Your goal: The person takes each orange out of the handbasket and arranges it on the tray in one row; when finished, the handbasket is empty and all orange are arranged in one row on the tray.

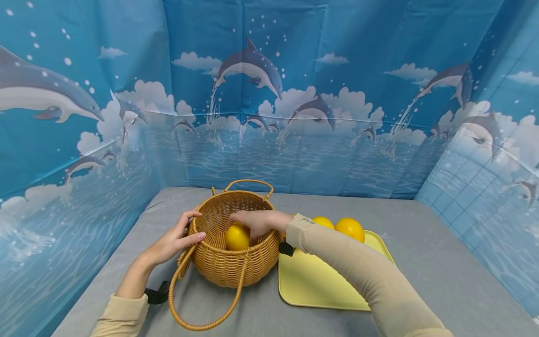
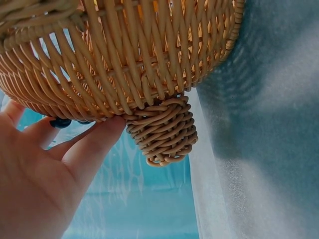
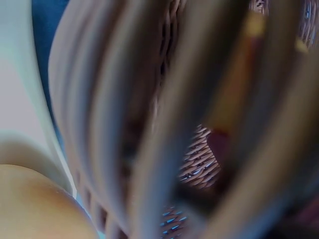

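Note:
A round wicker basket [image 1: 236, 269] stands on the grey surface, its top open. My left hand [image 1: 172, 241] holds the basket's left rim, the thumb and fingertips over its edge. In the left wrist view the fingers [image 2: 94, 147] touch the woven rim beside a short wicker stub [image 2: 164, 132]. My right hand [image 1: 258, 222] reaches down inside the basket and grips an orange [image 1: 237, 236], fingers behind it and thumb at its right. The right wrist view is mostly filled by blurred wicker strands [image 3: 169, 124], which hide most of that hand.
Right of the basket lies a yellow tray [image 1: 320, 285], partly under my right forearm. More oranges [image 1: 350, 229] sit at its back. One basket handle [image 1: 206, 326] hangs towards me; the other handle [image 1: 248, 181] stands up behind. Dolphin-printed curtains [image 1: 269, 154] surround the table [image 1: 438, 262].

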Demonstrator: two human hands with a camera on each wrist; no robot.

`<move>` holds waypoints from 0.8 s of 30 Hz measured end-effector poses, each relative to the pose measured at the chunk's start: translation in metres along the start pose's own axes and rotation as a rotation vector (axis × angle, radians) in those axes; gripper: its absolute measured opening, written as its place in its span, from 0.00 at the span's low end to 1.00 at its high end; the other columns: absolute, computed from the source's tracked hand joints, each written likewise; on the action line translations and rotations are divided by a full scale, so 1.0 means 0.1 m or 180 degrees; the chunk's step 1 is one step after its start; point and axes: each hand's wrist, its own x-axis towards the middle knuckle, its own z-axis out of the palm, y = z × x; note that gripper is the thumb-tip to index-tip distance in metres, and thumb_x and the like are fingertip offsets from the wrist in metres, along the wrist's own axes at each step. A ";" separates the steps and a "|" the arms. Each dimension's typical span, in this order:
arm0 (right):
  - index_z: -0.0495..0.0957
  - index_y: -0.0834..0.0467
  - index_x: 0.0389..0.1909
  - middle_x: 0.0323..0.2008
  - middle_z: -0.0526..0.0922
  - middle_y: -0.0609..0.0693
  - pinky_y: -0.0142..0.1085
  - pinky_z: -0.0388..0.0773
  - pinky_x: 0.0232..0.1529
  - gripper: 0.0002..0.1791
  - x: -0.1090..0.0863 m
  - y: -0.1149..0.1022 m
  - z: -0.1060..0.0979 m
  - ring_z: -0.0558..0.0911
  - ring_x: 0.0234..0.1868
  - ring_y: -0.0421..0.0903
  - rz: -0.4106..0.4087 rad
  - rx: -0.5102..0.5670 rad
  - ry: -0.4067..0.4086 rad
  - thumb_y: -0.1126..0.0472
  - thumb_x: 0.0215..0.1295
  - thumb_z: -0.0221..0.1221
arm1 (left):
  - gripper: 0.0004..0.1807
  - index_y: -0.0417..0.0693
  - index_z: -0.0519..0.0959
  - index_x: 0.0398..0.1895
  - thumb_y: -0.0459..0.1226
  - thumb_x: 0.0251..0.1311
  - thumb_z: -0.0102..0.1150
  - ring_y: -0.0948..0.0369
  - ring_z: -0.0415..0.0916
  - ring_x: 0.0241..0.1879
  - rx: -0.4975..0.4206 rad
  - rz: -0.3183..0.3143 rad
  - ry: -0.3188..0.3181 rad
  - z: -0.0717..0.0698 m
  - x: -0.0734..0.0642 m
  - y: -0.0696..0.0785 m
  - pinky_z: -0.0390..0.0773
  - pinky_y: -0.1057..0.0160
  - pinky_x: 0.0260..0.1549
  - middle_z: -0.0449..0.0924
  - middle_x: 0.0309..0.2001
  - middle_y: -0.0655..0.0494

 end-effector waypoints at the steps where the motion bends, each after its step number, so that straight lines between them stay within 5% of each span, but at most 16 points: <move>1: 0.63 0.54 0.62 0.58 0.66 0.49 0.36 0.68 0.54 0.38 0.00 0.00 0.00 0.67 0.56 0.44 0.0010 0.0006 0.0035 0.70 0.49 0.69 | 0.28 0.48 0.53 0.64 0.44 0.67 0.50 0.37 0.56 0.63 0.0000 0.0004 0.0004 0.00 0.00 0.00 0.64 0.42 0.52 0.47 0.68 0.35; 18: 0.69 0.51 0.37 0.42 0.67 0.47 0.32 0.66 0.40 0.14 0.00 0.02 -0.01 0.66 0.42 0.43 -0.0117 0.0400 0.0353 0.54 0.58 0.65 | 0.29 0.48 0.53 0.64 0.45 0.66 0.51 0.37 0.57 0.62 0.0005 -0.0019 0.0029 0.01 0.01 0.00 0.66 0.43 0.51 0.51 0.66 0.33; 24: 0.69 0.54 0.55 0.52 0.70 0.49 0.33 0.68 0.49 0.26 0.01 0.04 0.00 0.68 0.52 0.43 -0.0113 0.0441 0.0340 0.55 0.57 0.66 | 0.29 0.49 0.53 0.64 0.45 0.66 0.51 0.36 0.57 0.62 0.0017 -0.0021 0.0029 0.00 0.01 0.00 0.66 0.43 0.51 0.50 0.66 0.34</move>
